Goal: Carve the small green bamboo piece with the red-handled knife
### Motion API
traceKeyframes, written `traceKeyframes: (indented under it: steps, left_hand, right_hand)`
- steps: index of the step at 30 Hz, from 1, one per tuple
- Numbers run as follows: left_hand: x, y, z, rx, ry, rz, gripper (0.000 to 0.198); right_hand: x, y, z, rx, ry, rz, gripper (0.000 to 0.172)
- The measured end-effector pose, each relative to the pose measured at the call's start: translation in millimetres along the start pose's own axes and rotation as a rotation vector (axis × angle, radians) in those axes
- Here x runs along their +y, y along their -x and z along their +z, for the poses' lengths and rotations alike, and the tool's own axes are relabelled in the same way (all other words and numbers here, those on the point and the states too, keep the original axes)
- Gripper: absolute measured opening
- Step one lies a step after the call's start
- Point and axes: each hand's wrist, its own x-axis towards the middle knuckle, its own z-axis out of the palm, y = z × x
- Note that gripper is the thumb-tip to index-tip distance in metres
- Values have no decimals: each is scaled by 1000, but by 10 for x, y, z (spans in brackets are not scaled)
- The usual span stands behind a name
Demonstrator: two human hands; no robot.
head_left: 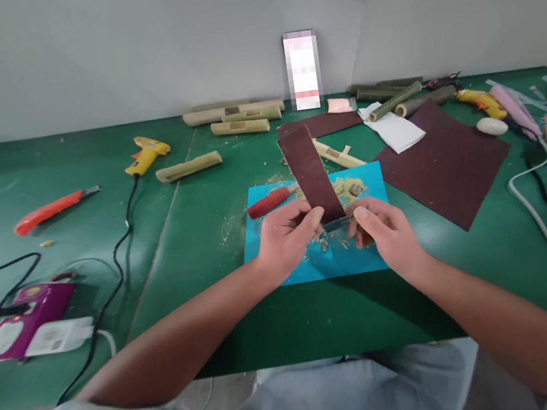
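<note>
Grey-blue clothing (300, 406) meets the near edge of the green table (198, 242); over it, the left hand (290, 236) and right hand (382, 227) work at a dark brown strip (309, 170).

The left hand pinches the strip's lower end between thumb and fingers, the strip tilting upward above a blue sheet (295, 273) set in from the middle of the table's near edge; the right hand's thumb and curled fingers sit at the strip's lower right corner, though exactly what they pinch cannot be told; pale shavings (354, 184) litter the sheet; a red-handled tool (269, 203) crosses its far left corner; bamboo pieces (240, 127) lie toward the table's far edge; a yellow glue gun (147, 156) rests toward the far left corner.
</note>
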Motion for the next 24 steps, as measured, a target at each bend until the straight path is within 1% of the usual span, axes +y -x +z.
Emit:
traceKeyframes:
  steps: [3, 6, 9, 12, 14, 17, 19, 21, 22, 24]
  left_hand:
    - [-1, 40, 3, -23, -13, -3, 30]
    - [11, 52, 5, -34, 25, -40, 29]
    - [22, 20, 2, -17, 149, -121, 32]
    - [6, -45, -14, -1, 307, -225, 36]
    - [-14, -90, -30, -15, 372, -314, 37]
    - [-39, -142, -48, -34, 403, -409, 36]
    - [-46, -160, -52, -22, 389, -415, 31]
    - [-46, -164, -47, -6, 365, -398, 25]
    - [-45, -161, -41, 6, 357, -388, 32]
    - [-46, -147, -27, 37, 350, -350, 55]
  right_hand:
    - [-31, 2, -8, 35, 24, 12, 40]
    - [-35, -2, -2, 18, 21, 14, 33]
    - [-9, -11, 6, 10, 17, -39, 26]
    - [29, -15, 9, -5, 95, -86, 30]
    - [48, -9, 11, -17, 169, -107, 30]
    - [63, 14, 14, 1, 240, -223, 34]
    - [66, 34, 17, 4, 269, -327, 39]
    - [68, 52, 20, 9, 298, -406, 40]
    - [70, 60, 21, 14, 315, -430, 39]
    - [77, 68, 23, 30, 337, -456, 38]
